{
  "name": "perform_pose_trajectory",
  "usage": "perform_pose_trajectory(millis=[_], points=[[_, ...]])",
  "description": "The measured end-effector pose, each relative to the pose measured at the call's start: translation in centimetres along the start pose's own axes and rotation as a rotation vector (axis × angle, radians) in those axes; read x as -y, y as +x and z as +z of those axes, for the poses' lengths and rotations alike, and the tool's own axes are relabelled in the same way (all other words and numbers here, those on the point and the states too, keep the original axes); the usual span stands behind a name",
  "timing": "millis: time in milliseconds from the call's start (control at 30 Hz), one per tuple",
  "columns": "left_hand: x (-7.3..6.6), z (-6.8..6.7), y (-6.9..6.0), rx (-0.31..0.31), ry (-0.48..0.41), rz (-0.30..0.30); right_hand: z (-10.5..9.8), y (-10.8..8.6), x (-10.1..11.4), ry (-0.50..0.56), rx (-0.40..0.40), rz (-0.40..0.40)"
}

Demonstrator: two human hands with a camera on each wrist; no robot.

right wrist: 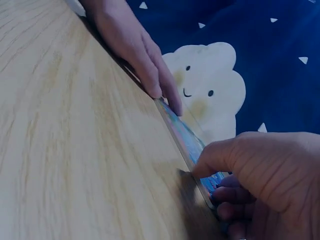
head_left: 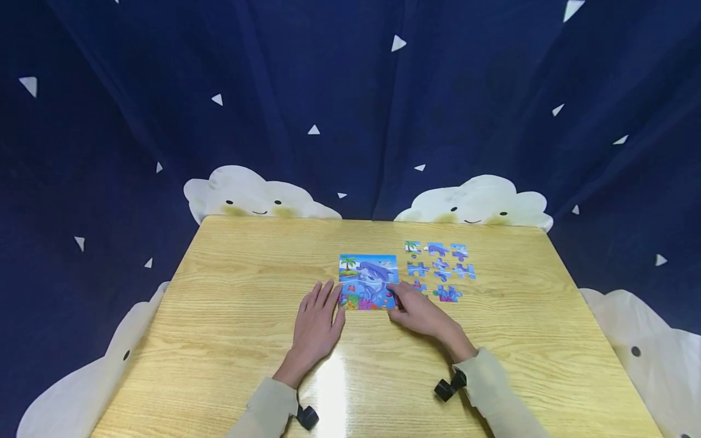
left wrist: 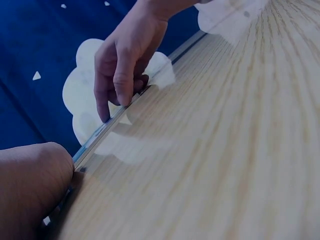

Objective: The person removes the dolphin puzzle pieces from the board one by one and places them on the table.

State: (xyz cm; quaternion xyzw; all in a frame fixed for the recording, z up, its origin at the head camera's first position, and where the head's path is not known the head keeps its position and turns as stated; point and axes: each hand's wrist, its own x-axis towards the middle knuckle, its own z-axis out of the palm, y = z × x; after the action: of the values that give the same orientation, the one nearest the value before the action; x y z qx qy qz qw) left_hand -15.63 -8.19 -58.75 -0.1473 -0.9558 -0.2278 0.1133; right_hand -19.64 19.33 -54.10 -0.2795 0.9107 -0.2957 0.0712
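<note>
A dolphin picture board (head_left: 368, 274), with a palm tree and coral on it, lies flat on the table. My left hand (head_left: 317, 319) rests along its left side, fingers straight, the fingertips touching the edge. At the lower right corner, my right hand (head_left: 418, 309) holds the board between thumb and curled fingers. The right wrist view shows the thumb against the near edge of the board (right wrist: 185, 137), the other fingers bent at its side. Loose jigsaw pieces (head_left: 441, 267) with matching artwork lie in rows beyond my right hand, which partly hides the nearest ones.
The wooden table (head_left: 246, 274) reaches to a dark blue curtain (head_left: 350, 91) with white triangles. White cloud shapes (head_left: 257, 194) with faces stand along the table's edges. A small black camera (head_left: 450, 386) sits at the right wrist.
</note>
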Motion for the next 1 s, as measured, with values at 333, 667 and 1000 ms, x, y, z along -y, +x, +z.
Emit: perform_pose_trajectory(millis=[333,667,1000], points=[[-0.1,-0.1,0.0,-0.003,-0.006,-0.003,0.2,0.9,0.5,-0.052,-0.01,0.019],[-0.1,-0.2,0.0,0.004,0.0,-0.01,0.6,2.0,1.3,-0.084,-0.044,0.072],[-0.1,-0.2,0.0,0.009,-0.01,-0.009,1.6,3.2,0.9,-0.061,-0.086,0.062]])
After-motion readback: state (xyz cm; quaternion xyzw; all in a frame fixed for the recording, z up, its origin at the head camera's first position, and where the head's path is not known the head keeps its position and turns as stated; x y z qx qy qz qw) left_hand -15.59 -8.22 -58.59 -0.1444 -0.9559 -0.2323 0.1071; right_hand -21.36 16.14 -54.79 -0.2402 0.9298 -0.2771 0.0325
